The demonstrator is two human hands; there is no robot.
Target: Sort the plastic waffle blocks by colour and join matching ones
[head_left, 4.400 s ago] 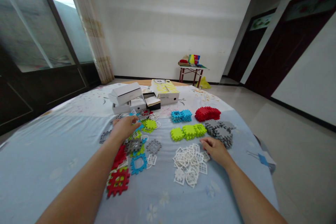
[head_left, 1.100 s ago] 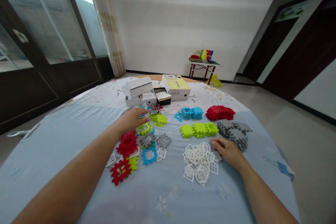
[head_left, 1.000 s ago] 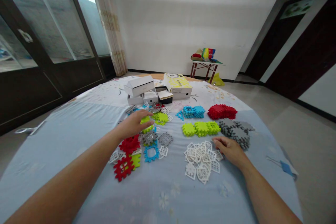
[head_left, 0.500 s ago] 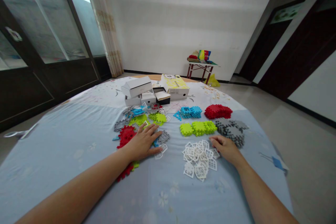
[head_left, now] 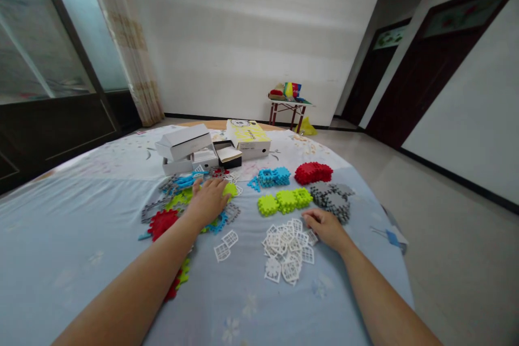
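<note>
My left hand (head_left: 206, 203), fingers stretched out, lies over a mixed heap of toothed plastic building pieces. Lime green pieces (head_left: 230, 189) peek out beyond its fingers, a red piece (head_left: 162, 223) is beside the wrist and a blue piece (head_left: 219, 223) lies under the palm side. Two white window-shaped pieces (head_left: 222, 252) are on the cloth closer to me. My right hand (head_left: 325, 227) rests with curled fingers at the right edge of a pile of white lattice pieces (head_left: 286, 248). Whatever its fingers may hold is hidden.
Behind the white pile stand stacks of lime green (head_left: 286, 201), blue (head_left: 275, 176), red (head_left: 313, 172) and grey pieces (head_left: 334, 199). White boxes (head_left: 184, 143) and a yellow-and-white box (head_left: 248, 138) stand at the back of the cloth-covered round table (head_left: 101, 259).
The view has turned to the right. My left hand has moved forward over the heap, uncovering the two white window pieces. My right hand stays beside the white pile.
</note>
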